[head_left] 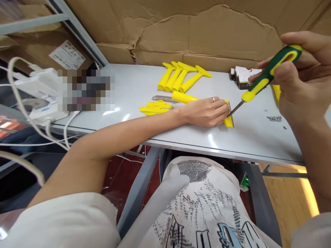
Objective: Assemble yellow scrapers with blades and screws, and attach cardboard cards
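My left hand (pixel 207 112) lies on the table, closed around a yellow T-shaped scraper (pixel 182 97) whose handle points left. A thin dark edge shows along the scraper's head. In my right hand (pixel 305 74) is a green and yellow screwdriver (pixel 270 72), slanting down to the left. Its tip meets the scraper's head by my left fingertips; a screw there is too small to make out clearly. Left of the scraper lie grey metal blades (pixel 162 98) and several flat yellow strips (pixel 155 107). Loose small screws (pixel 274 119) lie to the right.
Several yellow T-shaped scrapers (pixel 178 75) lie at the back, near a cardboard wall (pixel 207 34). A small box (pixel 241 77) stands back right, and another yellow piece (pixel 276 92) is partly hidden by my right hand. White power strips with cables (pixel 41 93) crowd the left end.
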A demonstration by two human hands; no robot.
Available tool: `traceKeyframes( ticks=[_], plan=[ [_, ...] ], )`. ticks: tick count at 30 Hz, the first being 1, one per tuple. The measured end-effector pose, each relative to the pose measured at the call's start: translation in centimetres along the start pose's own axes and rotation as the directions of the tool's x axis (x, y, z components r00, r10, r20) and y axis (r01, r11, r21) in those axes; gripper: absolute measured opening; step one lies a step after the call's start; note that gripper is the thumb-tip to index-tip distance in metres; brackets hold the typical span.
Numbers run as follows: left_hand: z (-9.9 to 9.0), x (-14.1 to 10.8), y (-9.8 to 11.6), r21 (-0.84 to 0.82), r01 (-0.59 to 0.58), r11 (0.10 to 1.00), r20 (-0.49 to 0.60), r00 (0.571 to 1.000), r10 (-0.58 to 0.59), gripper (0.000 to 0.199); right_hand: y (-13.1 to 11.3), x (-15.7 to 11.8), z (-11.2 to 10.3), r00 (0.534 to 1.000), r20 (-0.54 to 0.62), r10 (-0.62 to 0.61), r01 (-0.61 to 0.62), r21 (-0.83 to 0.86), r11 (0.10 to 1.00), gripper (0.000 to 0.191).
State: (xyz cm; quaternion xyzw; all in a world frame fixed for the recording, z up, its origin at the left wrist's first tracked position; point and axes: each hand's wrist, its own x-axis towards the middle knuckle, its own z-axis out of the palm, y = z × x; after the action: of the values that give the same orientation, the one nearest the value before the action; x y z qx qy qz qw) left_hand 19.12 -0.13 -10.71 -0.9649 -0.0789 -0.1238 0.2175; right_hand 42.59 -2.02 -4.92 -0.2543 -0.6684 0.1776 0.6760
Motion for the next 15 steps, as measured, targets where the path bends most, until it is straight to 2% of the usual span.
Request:
traceKeyframes(
  ticks=[1,2,5,7,12,13,15],
  plan=[
    [0.1,0.0,0.0,0.031,-0.010,0.999,-0.005,1.000,0.011,0.053,-0.2,0.0,0.1,0.998,0.001,-0.062,0.062,-0.062,0.996,0.047],
    [0.2,-0.1,0.0,0.050,-0.015,0.999,-0.018,1.000,0.016,0.052,-0.5,0.0,0.1,0.997,0.033,-0.070,0.073,-0.088,0.993,0.048],
    [0.5,-0.3,-0.1,0.045,-0.018,0.999,-0.073,0.997,0.021,0.047,-1.4,-0.1,-0.1,0.973,0.208,0.099,-0.105,0.020,0.994,0.040],
    [0.6,-0.4,-0.1,0.037,-0.024,0.999,-0.093,0.995,0.028,0.046,-1.6,0.0,-0.4,0.952,0.275,0.133,-0.156,0.060,0.986,0.039],
    [0.3,-0.6,0.0,0.114,-0.028,0.993,-0.087,0.995,0.038,0.044,-0.9,0.5,-0.8,0.995,0.087,-0.046,0.051,-0.058,0.997,0.037],
    [0.2,-0.6,0.0,0.128,-0.023,0.992,-0.082,0.996,0.034,0.043,-0.8,0.5,-0.9,0.995,0.091,-0.034,0.037,-0.035,0.999,0.038],
    [0.2,-0.6,0.0,0.170,-0.037,0.985,-0.065,0.997,0.049,0.043,-0.5,0.6,-0.9,0.983,0.178,0.044,-0.054,0.049,0.997,0.042]
  ],
)
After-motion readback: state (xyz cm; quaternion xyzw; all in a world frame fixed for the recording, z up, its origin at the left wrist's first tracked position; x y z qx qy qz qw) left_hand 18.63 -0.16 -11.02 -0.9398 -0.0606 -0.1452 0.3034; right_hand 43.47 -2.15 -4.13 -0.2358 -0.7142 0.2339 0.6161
